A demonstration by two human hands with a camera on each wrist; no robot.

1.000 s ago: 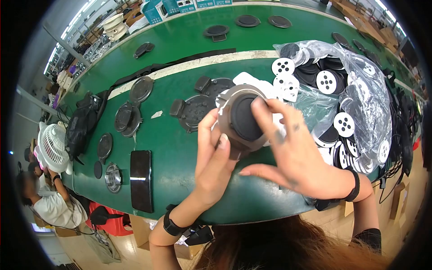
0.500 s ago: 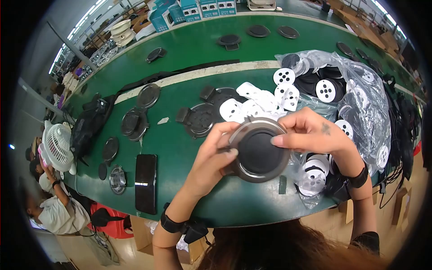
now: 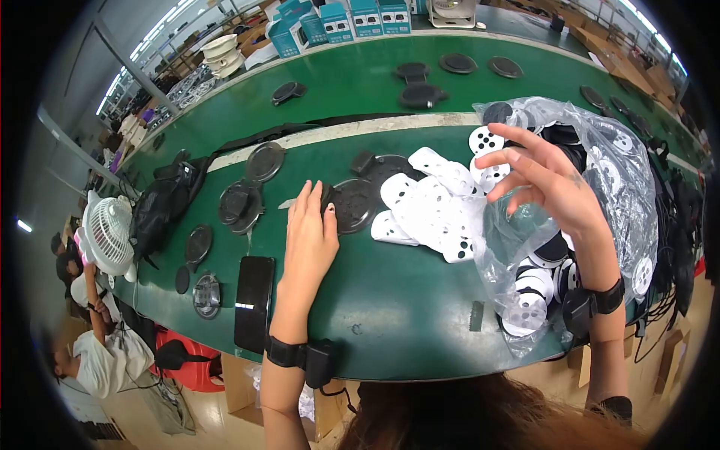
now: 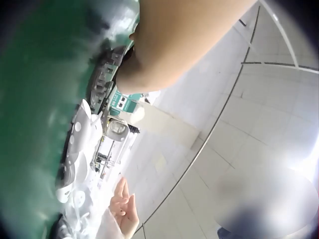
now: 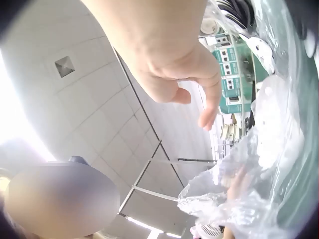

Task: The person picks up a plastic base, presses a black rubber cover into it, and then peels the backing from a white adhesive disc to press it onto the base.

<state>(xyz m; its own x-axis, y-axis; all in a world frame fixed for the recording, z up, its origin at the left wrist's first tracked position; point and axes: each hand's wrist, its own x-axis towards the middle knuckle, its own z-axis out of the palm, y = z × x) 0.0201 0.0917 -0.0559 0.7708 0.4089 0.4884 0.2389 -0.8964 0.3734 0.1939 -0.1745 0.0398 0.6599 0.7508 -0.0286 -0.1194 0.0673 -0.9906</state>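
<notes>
My left hand (image 3: 309, 238) lies low over the green table, its fingers straight and close together. Its fingertips are right at the tab of a dark round plastic housing (image 3: 354, 206); a second such housing (image 3: 391, 166) lies just behind. To the right, a heap of white perforated plates (image 3: 435, 214) is spread on the table. My right hand (image 3: 559, 180) hovers with fingers apart and slightly bent, nothing between them. Below it is a clear plastic bag (image 3: 504, 259) of white and black discs. In the right wrist view, the bag's film (image 5: 209, 196) stands up near the hand (image 5: 174, 64).
A phone (image 3: 254, 304) lies near the front edge, with round dark parts (image 3: 240, 206) left of my hand. Several black discs (image 3: 457, 63) sit on the far green strip, before teal boxes (image 3: 366, 19). A white fan (image 3: 109, 234) and another person (image 3: 112, 356) are at left.
The dark round piece has left both hands; another such piece now shows on the far strip. My left hand has moved left and flattened; my right hand has risen over the bag.
</notes>
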